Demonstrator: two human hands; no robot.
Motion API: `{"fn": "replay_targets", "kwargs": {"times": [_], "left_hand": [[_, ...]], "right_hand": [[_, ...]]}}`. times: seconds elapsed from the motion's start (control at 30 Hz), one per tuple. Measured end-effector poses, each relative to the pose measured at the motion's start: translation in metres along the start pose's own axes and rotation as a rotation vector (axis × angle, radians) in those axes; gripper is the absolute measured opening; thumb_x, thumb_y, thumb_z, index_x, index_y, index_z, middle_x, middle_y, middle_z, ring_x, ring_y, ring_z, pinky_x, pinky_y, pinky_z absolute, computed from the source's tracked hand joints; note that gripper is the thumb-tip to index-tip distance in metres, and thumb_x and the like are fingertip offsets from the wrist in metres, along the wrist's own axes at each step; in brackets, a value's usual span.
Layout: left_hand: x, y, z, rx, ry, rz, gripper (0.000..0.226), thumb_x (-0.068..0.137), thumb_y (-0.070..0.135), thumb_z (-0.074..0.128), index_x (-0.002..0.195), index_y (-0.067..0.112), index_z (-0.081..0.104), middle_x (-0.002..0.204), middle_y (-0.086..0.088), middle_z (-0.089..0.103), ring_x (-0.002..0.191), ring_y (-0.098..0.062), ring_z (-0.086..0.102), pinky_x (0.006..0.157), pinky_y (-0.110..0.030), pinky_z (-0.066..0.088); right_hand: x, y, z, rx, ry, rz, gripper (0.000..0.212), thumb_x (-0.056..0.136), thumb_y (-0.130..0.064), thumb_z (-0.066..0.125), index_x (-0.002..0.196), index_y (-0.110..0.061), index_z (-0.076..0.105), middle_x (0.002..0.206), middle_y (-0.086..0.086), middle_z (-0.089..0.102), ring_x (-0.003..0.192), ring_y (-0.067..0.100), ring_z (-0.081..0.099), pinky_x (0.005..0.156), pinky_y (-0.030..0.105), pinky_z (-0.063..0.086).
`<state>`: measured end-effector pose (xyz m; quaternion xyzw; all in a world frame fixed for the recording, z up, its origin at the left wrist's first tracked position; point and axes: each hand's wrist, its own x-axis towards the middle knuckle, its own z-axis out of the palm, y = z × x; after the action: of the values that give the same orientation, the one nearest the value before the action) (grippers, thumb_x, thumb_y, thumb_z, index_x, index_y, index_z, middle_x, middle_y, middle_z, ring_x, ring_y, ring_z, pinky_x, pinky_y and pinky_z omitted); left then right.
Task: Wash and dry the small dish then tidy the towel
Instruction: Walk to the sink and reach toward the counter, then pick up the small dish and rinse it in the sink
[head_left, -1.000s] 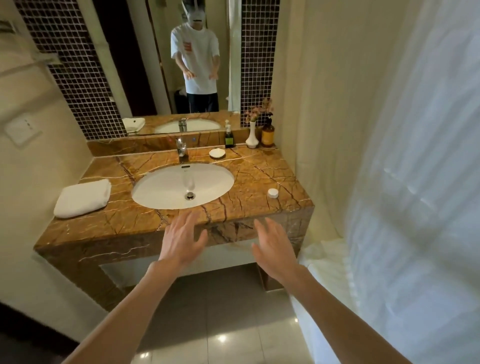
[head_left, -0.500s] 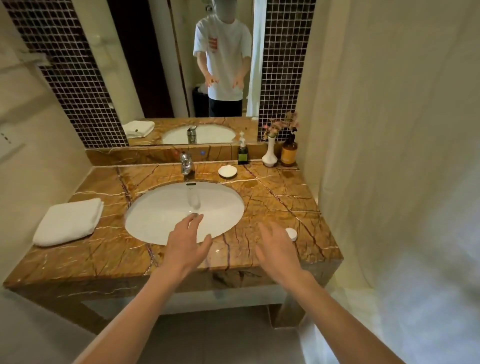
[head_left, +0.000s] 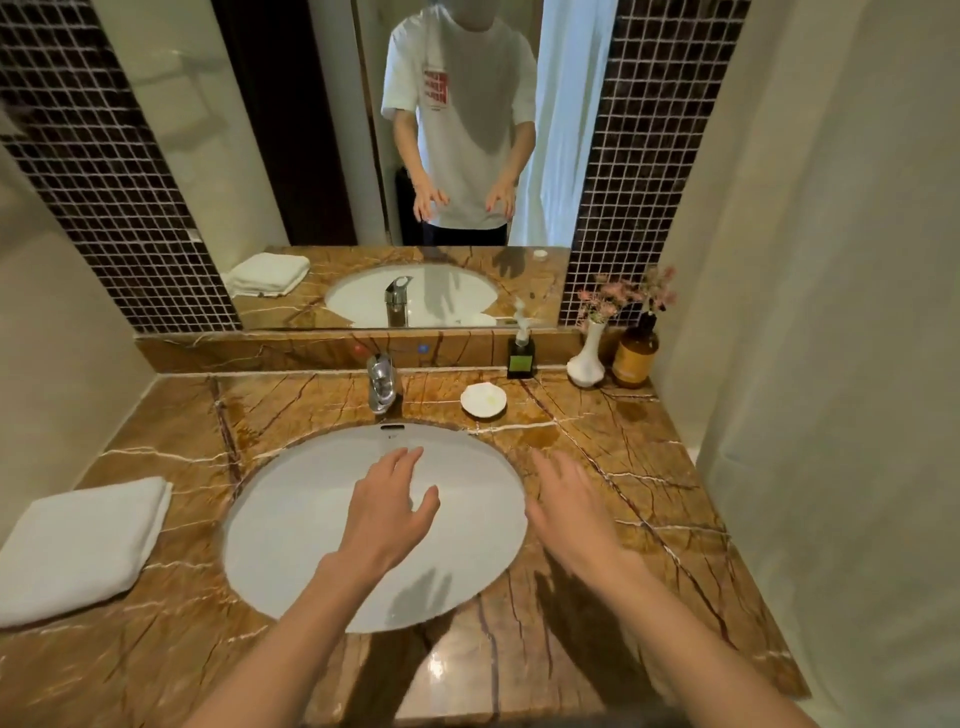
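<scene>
A small white dish (head_left: 483, 400) sits on the brown marble counter (head_left: 623, 467), behind the oval white sink (head_left: 291, 525) and right of the chrome tap (head_left: 382, 382). A folded white towel (head_left: 83, 545) lies at the counter's left end. My left hand (head_left: 389, 512) hovers palm down over the middle of the sink, fingers apart, holding nothing. My right hand (head_left: 571, 506) hovers over the sink's right rim, also spread and empty. Both hands are well short of the dish.
A green soap dispenser (head_left: 521, 353), a white vase with pink flowers (head_left: 589, 358) and an amber bottle (head_left: 635, 356) stand at the back right. A mirror (head_left: 415, 156) shows a person in a white shirt. A pale curtain (head_left: 831, 364) hangs on the right.
I have stepped closer to the counter, so the sink now fills the view. Both hands have moved forward from the counter's front edge to above the sink.
</scene>
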<state>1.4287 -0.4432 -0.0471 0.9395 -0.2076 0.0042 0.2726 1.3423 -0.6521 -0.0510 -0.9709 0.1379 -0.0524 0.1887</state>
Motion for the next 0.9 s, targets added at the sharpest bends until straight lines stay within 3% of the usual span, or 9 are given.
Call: {"fn": "replay_targets", "kwargs": {"times": [0.1, 0.27, 0.47, 0.57, 0.63, 0.73, 0.8, 0.9], "left_hand": [[0.033, -0.004, 0.006, -0.018, -0.007, 0.0, 0.053, 0.087, 0.034, 0.053, 0.136, 0.016, 0.042, 0.138, -0.006, 0.049, 0.126, -0.023, 0.043, 0.104, -0.042, 0.038], [0.072, 0.0, 0.026, -0.102, -0.037, -0.065, 0.045, 0.086, 0.034, 0.054, 0.128, 0.019, 0.048, 0.113, -0.003, 0.057, 0.103, -0.017, 0.053, 0.087, -0.034, 0.045], [0.105, 0.002, 0.062, -0.165, -0.085, -0.158, 0.042, 0.088, 0.031, 0.054, 0.128, 0.019, 0.047, 0.117, -0.001, 0.055, 0.105, -0.017, 0.054, 0.088, -0.035, 0.048], [0.12, 0.003, 0.077, -0.266, -0.061, -0.309, 0.036, 0.089, 0.027, 0.054, 0.124, 0.018, 0.052, 0.111, -0.001, 0.06, 0.095, -0.016, 0.058, 0.087, -0.041, 0.051], [0.131, 0.001, 0.088, -0.399, -0.043, -0.452, 0.031, 0.09, 0.023, 0.053, 0.119, 0.014, 0.057, 0.101, -0.004, 0.064, 0.085, -0.017, 0.062, 0.081, -0.045, 0.054], [0.148, 0.0, 0.109, -0.582, -0.062, -0.579, 0.025, 0.091, 0.015, 0.052, 0.112, 0.005, 0.06, 0.087, -0.009, 0.066, 0.072, -0.019, 0.066, 0.063, -0.039, 0.059], [0.163, -0.003, 0.123, -0.688, -0.037, -0.656, 0.023, 0.091, 0.012, 0.052, 0.11, 0.001, 0.06, 0.082, -0.011, 0.066, 0.066, -0.019, 0.066, 0.057, -0.035, 0.058], [0.185, -0.009, 0.143, -0.778, -0.018, -0.735, 0.023, 0.093, 0.011, 0.052, 0.111, 0.0, 0.058, 0.083, -0.013, 0.065, 0.066, -0.021, 0.063, 0.054, -0.033, 0.057]], "right_hand": [[0.034, 0.001, 0.002, -0.015, -0.008, 0.007, 0.058, 0.094, -0.03, 0.051, 0.146, -0.02, 0.028, 0.15, 0.009, 0.035, 0.136, 0.026, 0.033, 0.108, 0.04, 0.034], [0.079, 0.014, 0.011, 0.014, -0.043, 0.02, 0.054, 0.094, -0.028, 0.052, 0.143, -0.02, 0.032, 0.145, 0.007, 0.04, 0.128, 0.025, 0.041, 0.1, 0.039, 0.042], [0.124, 0.036, 0.031, 0.08, -0.104, 0.018, 0.053, 0.096, -0.028, 0.049, 0.145, -0.019, 0.031, 0.133, 0.005, 0.05, 0.117, 0.02, 0.049, 0.095, 0.036, 0.047], [0.144, 0.047, 0.04, 0.137, -0.128, 0.021, 0.048, 0.096, -0.025, 0.049, 0.142, -0.018, 0.038, 0.127, 0.003, 0.054, 0.111, 0.019, 0.053, 0.092, 0.032, 0.046], [0.159, 0.055, 0.045, 0.204, -0.153, 0.062, 0.041, 0.095, -0.021, 0.051, 0.136, -0.017, 0.048, 0.113, 0.001, 0.062, 0.098, 0.015, 0.058, 0.084, 0.03, 0.049], [0.194, 0.071, 0.052, 0.288, -0.202, 0.141, 0.022, 0.095, -0.019, 0.051, 0.113, -0.016, 0.064, 0.078, 0.001, 0.067, 0.068, 0.017, 0.061, 0.067, 0.039, 0.056], [0.222, 0.081, 0.06, 0.29, -0.233, 0.174, 0.021, 0.096, -0.021, 0.05, 0.111, -0.016, 0.064, 0.081, 0.002, 0.068, 0.072, 0.019, 0.064, 0.072, 0.042, 0.057], [0.263, 0.09, 0.076, 0.342, -0.239, 0.177, 0.029, 0.096, -0.02, 0.049, 0.122, -0.014, 0.061, 0.105, 0.004, 0.07, 0.09, 0.018, 0.063, 0.084, 0.035, 0.053]]}}
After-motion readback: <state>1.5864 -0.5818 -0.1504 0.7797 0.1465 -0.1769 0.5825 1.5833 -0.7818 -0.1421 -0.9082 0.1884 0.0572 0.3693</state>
